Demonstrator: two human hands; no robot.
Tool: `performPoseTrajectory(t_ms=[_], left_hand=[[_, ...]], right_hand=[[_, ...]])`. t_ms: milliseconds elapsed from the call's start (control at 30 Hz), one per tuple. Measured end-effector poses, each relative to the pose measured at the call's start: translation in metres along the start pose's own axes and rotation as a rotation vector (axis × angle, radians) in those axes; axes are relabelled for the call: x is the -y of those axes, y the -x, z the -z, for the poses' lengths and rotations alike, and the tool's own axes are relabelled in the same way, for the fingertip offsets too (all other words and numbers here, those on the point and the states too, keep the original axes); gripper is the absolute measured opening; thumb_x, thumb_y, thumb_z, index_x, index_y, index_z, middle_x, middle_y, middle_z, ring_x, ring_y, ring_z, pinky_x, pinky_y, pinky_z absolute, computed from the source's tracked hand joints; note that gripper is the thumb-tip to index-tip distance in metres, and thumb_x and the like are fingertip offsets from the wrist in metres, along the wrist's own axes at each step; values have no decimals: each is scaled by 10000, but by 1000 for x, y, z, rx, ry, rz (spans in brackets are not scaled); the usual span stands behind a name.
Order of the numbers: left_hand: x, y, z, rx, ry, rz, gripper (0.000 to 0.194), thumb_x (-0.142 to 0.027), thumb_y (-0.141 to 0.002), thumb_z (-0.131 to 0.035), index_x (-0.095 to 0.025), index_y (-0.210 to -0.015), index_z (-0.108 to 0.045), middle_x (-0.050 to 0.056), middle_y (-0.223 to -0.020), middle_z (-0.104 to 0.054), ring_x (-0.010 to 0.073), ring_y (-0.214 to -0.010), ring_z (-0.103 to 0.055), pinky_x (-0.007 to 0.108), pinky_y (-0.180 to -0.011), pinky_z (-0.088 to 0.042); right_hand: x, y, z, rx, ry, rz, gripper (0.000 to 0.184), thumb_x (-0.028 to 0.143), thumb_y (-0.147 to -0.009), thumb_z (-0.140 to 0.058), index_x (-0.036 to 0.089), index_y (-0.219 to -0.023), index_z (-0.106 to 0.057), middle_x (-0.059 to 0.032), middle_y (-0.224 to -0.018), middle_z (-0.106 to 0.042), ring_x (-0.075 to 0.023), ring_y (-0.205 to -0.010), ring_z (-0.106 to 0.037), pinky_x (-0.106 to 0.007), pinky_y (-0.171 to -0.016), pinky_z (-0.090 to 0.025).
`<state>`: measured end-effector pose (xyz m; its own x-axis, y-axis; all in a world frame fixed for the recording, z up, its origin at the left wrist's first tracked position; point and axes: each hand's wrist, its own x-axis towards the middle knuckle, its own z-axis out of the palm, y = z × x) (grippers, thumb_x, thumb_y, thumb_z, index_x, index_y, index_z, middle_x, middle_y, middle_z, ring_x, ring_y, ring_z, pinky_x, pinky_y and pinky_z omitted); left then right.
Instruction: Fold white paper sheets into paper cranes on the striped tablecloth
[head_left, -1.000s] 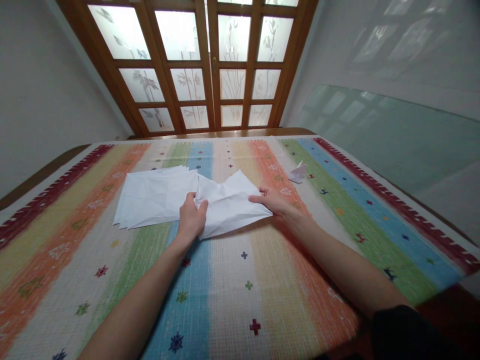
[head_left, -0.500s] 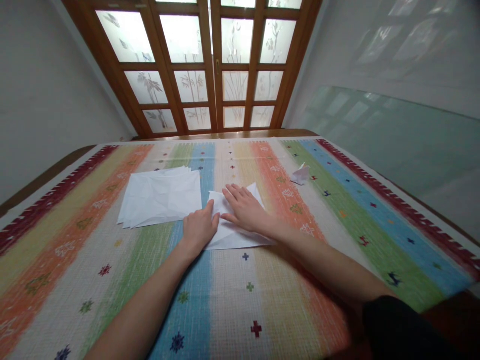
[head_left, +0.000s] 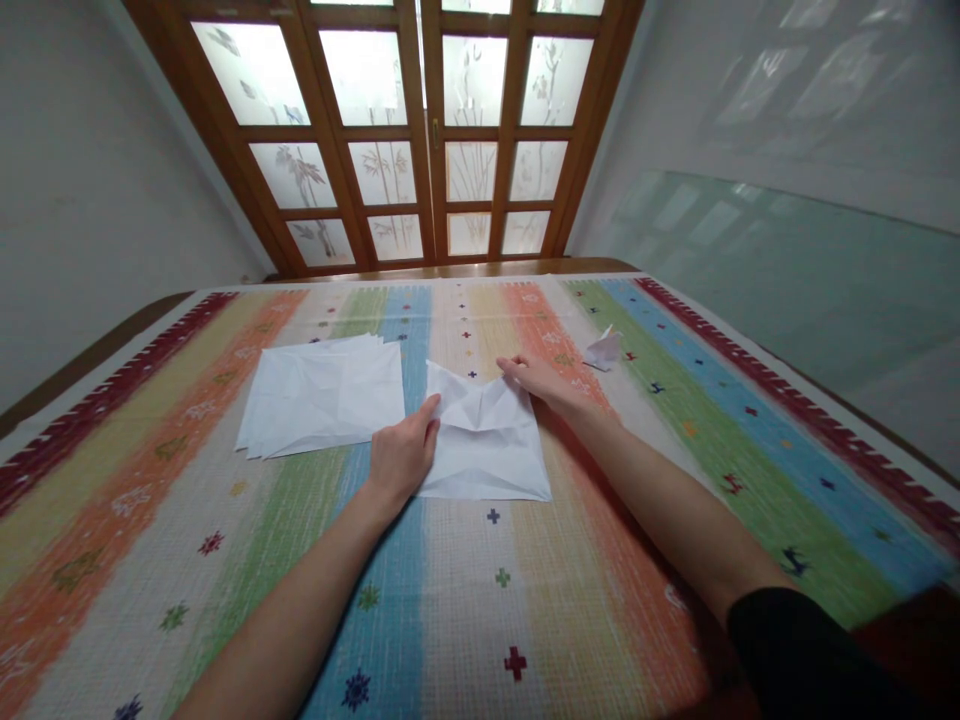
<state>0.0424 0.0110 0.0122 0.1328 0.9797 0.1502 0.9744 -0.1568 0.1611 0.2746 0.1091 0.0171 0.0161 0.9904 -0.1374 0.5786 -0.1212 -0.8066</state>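
Observation:
A creased white sheet of paper [head_left: 484, 455] lies in front of me, its upper part bent up along a fold with a dip between two raised corners. My right hand [head_left: 529, 378] is closed in a pinch on the upper right corner. At the left edge, my left hand [head_left: 403, 445] is closed on the paper, its index finger pointing up along the side. Left of that hand is a stack of white paper sheets [head_left: 322, 395], the top one marked with crease lines. Further back on the right stands a small folded paper figure [head_left: 603, 349].
A striped, patterned tablecloth [head_left: 292, 560] covers the table. Beyond the far table edge is a wooden door [head_left: 433, 180] with frosted panes. A greenish glass panel [head_left: 787, 270] leans by the right wall.
My right hand has gone from lying flat on the sheet to pinching its upper right corner. The sheet's upper part has opened upward. My left hand has stayed nearly in place.

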Motion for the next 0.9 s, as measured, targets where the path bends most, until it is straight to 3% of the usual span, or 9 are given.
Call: performPoseTrajectory(t_ms=[133,233,333,467,567,633,700,800,900], left_hand=[[2,0,-1,-33,4,1,450,-344,-984,-408,-232,-1410,-501,120,-1078,-743,246,-893,-723,304,-744,-499],[2,-3,1,-9,-48,74,444,-344,-988,-382,-228,-1397,-511,117,-949,-757,261,-847,-723,323,-726,-499],[-1,-4,1,59,-88,124,417,-311,-989,-354,-251,-1358,-539,114,-885,-750,266,-836,-722,331,-715,-500],[-6,-3,-1,143,-132,106,394,-276,-979,-340,-248,-1287,-585,136,-887,-742,288,-847,-722,353,-702,-510],[-8,-2,-1,145,-150,113,390,-292,-977,-339,-229,-1272,-586,148,-888,-739,311,-846,-722,379,-697,-521],[-9,-2,1,146,-156,116,394,-299,-980,-332,-223,-1279,-578,153,-895,-738,314,-850,-723,388,-702,-526],[-9,-2,3,149,-157,118,405,-303,-986,-317,-221,-1295,-565,157,-907,-738,309,-861,-724,385,-712,-528],[-9,-2,5,164,-155,122,420,-315,-991,-306,-216,-1319,-548,161,-911,-737,304,-873,-725,379,-722,-528],[-8,-2,7,184,-162,130,415,-323,-985,-319,-201,-1298,-562,169,-910,-733,316,-882,-722,383,-720,-527]], right_hand=[[2,1,2,71,-389,0,163,320,-752,-677,184,-839,-650,-7,-695,-623,-130,-549,-520,-250,-529,-392],[-2,2,1,-77,-397,84,111,238,-715,-669,180,-809,-663,8,-685,-619,-124,-570,-531,-248,-566,-416],[-9,3,3,-193,-186,153,91,190,-761,-623,170,-832,-675,-19,-735,-661,-152,-663,-595,-270,-655,-465],[-7,17,0,-205,380,279,179,140,-851,-551,145,-949,-701,-133,-981,-718,-248,-941,-648,-378,-868,-485],[6,42,-20,-233,699,490,362,259,-921,-534,86,-1229,-613,-240,-1376,-542,-349,-1294,-478,-494,-1065,-369],[14,60,-40,-125,752,655,623,450,-933,-532,62,-1414,-451,-236,-1524,-376,-352,-1425,-324,-497,-1143,-281],[14,75,-60,54,773,763,795,623,-898,-501,91,-1474,-376,-206,-1562,-328,-346,-1459,-270,-498,-1170,-245],[2,86,-71,162,781,726,892,734,-858,-447,130,-1505,-342,-194,-1574,-305,-369,-1467,-247,-528,-1177,-216],[-19,86,-55,127,793,630,936,765,-838,-434,135,-1520,-320,-198,-1586,-262,-394,-1474,-210,-554,-1177,-195]])
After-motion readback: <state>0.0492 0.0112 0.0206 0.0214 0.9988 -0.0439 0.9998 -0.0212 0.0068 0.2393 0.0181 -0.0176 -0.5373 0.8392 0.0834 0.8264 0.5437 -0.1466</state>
